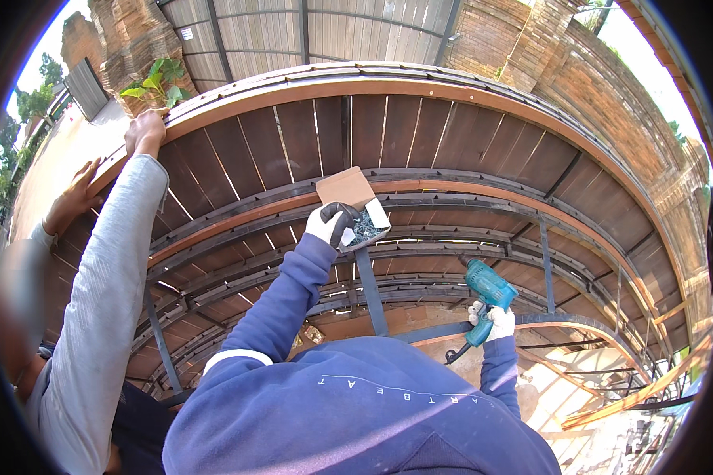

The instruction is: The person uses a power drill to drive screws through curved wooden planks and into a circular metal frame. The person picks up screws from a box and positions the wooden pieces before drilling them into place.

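My left hand (331,224), in a white glove with black fingers, has its fingers curled closed at the left side of a small open cardboard box (345,188). Dark screws (365,228) fill the box, whose brown flap stands raised. Whatever the fingertips pinch is too small or hidden to tell. The box appears to sit over the top of a dark metal post (371,293). Lower right, my right hand (497,322), gloved in white, is wrapped round the handle of a teal power drill (489,285). The drill's nose points up and left, toward the curved rails.
Curved metal rails (451,187) and dark wooden boards (376,131) arch across in front of me. On the left, another person's grey-sleeved arm (107,293) reaches up, a hand (146,132) on the outer wooden edge. Brick walls (602,103) rise beyond, near a leafy plant (160,81).
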A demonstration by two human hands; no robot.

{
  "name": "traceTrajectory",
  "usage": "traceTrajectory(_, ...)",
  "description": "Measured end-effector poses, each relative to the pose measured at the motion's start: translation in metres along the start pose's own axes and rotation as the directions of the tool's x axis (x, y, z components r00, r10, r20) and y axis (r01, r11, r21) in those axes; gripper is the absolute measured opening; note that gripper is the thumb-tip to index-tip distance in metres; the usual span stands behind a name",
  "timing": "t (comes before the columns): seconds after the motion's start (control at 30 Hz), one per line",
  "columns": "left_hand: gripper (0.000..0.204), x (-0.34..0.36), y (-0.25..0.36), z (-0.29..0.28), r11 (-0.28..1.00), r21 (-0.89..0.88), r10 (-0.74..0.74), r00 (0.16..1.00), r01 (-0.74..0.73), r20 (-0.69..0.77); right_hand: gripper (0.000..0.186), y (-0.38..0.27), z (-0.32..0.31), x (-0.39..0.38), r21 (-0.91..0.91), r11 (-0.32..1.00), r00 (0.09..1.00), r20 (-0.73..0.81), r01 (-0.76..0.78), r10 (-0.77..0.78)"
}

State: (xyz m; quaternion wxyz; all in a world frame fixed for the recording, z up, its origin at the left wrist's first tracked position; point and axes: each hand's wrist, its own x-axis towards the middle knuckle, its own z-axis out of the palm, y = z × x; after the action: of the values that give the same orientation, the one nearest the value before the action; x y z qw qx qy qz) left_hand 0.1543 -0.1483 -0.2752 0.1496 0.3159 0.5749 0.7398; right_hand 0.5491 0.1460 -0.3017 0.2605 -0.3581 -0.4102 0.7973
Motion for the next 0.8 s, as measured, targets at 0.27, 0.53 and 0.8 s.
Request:
traceTrajectory(0.27, 0.008, -0.035, 0.059, 0.006, 0.763, -0.515, -0.27, 0.917, 0.391, 0.295, 0.051, -0.003, 0.002, 0.0, -0.034, 0.999, 0.998, -0.054, -0.015, 0.013)
traceTrajectory(0.53, 0.023, -0.099, 0.069, 0.053, 0.87, 0.491, -0.442, 0.524, 0.052, 0.728, 0.052, -0.009, 0.015, -0.002, -0.034, 0.999, 0.997, -0.069, -0.019, 0.017)
traceTrajectory(0.8, 0.023, -0.114, 0.061, 0.025, 0.873, 0.342, -0.483, 0.512, 0.349, 0.71, 0.05, -0.004, 0.007, -0.003, -0.037, 0.999, 0.999, -0.036, 0.001, -0.003)
